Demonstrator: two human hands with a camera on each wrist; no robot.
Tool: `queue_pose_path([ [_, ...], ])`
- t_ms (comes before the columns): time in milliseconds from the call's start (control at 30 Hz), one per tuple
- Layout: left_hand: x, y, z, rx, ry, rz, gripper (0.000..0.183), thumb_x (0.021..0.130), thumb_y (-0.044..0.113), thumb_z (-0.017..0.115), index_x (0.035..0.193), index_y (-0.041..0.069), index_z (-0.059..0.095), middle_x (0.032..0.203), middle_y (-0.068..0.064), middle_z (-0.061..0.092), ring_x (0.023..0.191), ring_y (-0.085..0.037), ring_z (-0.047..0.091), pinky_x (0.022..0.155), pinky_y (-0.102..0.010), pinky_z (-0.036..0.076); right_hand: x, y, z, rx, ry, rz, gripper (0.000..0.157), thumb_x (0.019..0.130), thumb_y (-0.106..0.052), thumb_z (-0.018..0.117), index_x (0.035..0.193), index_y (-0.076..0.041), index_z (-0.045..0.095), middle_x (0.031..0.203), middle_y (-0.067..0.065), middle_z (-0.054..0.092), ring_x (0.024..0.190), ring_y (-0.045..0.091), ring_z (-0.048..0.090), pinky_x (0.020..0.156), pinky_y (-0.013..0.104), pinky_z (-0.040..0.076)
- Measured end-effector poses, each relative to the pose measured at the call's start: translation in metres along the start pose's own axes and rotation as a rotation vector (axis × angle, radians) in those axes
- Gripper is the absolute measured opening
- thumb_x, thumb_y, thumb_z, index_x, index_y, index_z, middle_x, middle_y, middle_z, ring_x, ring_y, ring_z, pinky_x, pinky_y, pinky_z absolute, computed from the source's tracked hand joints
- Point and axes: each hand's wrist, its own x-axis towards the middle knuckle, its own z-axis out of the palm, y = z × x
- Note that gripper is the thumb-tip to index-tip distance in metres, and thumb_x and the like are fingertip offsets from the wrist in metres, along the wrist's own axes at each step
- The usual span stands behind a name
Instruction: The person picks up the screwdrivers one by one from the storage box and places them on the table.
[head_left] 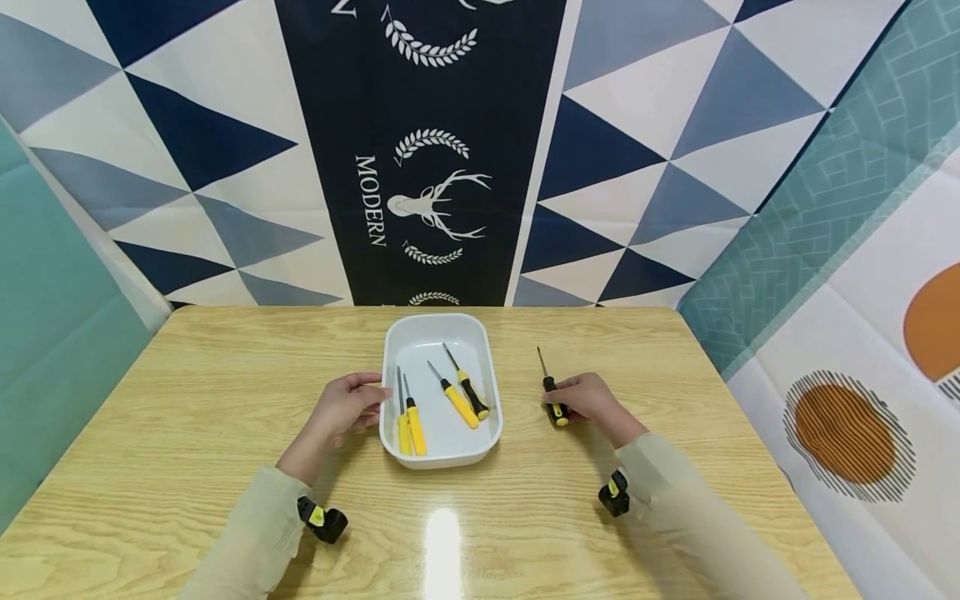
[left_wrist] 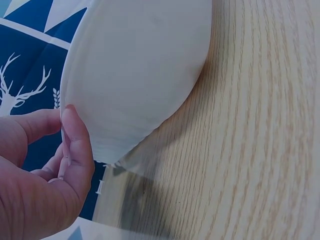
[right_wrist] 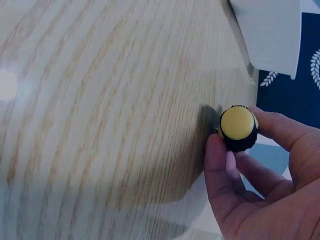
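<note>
A white plastic tray (head_left: 442, 457) stands in the middle of the table with several screwdrivers in it. My left hand (head_left: 347, 407) pinches the tray's left rim between thumb and fingers, as the left wrist view also shows. Inside, two yellow-handled screwdrivers (head_left: 416, 429) lie along the left side. To their right lie another yellow-handled screwdriver (head_left: 460, 404) and a black-and-yellow one (head_left: 472, 396), tips pointing away. Right of the tray, my right hand (head_left: 588, 397) grips a screwdriver (head_left: 555, 404) by its black handle, its yellow end cap (right_wrist: 237, 124) facing the right wrist camera.
The wooden table (head_left: 247, 375) reaches back to a patterned cloth (head_left: 442, 167) with triangles and a deer head. Teal cloth hangs at the left, and a cloth with orange circles (head_left: 847, 429) at the right. A small black device is strapped to each wrist.
</note>
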Motion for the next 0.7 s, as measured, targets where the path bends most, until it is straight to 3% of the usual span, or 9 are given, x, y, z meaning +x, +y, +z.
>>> queue_pose_path([
  [200, 0.0005, -0.0017, -0.0011, -0.006, 0.0, -0.008, 0.044, 0.089, 0.018, 0.063, 0.13, 0.006, 0.05, 0.095, -0.004, 0.057, 0.073, -0.011, 0.057, 0.067, -0.022, 0.055, -0.0008, -0.0009, 0.0029, -0.033, 0.007, -0.007, 0.052, 0.085, -0.024, 0.068, 0.126, 0.004, 0.054, 0.121, 0.024, 0.057, 0.074, 0.014, 0.062, 0.061, 0.027, 0.055],
  [700, 0.0036, -0.0009, -0.0013, 0.003, 0.002, -0.016, 0.044, 0.089, 0.018, 0.063, 0.129, 0.006, 0.05, 0.097, -0.006, 0.058, 0.074, -0.012, 0.058, 0.068, -0.023, 0.056, -0.0035, -0.0013, 0.0017, -0.028, 0.017, 0.019, 0.047, 0.084, -0.026, 0.069, 0.12, 0.002, 0.057, 0.104, 0.014, 0.06, 0.069, 0.012, 0.056, 0.059, 0.026, 0.053],
])
